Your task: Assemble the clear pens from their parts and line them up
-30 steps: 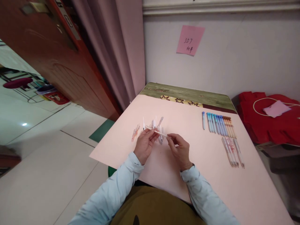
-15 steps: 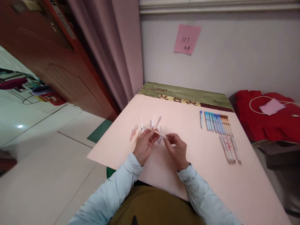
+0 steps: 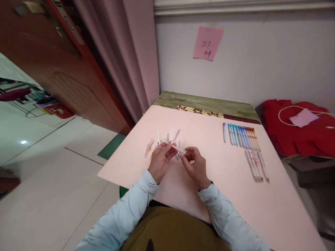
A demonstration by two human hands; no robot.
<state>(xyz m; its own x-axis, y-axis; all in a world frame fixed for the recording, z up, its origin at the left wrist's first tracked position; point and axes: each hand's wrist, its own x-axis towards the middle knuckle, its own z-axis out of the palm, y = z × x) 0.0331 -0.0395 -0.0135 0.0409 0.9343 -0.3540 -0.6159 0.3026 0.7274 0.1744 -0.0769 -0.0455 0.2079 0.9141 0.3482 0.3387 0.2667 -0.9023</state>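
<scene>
My left hand [image 3: 161, 161] pinches a slim whitish pen [image 3: 180, 150] between thumb and fingers, tilted down to the right. At the pen's right end, my right hand [image 3: 195, 165] has its thumb and forefinger closed around the tip; fine detail there is too small to make out. Just beyond my left hand lie several loose clear pen parts [image 3: 177, 134] and thin white refills [image 3: 158, 136], some hidden by my fingers. Left of them are clear pieces with orange-pink marks [image 3: 149, 147].
To the right, a row of pens with blue and brown tops [image 3: 238, 136] lies above several clear-and-pink pens [image 3: 256, 166]. A pale pink sheet [image 3: 222, 195] covers the table. A red cloth [image 3: 277, 136] with a white cable is beyond its right edge; a wooden door [image 3: 78, 80] stands left.
The right hand has shifted slightly left and down along the pen's end. A little more of the tip shows. The left hand keeps its hold.
</scene>
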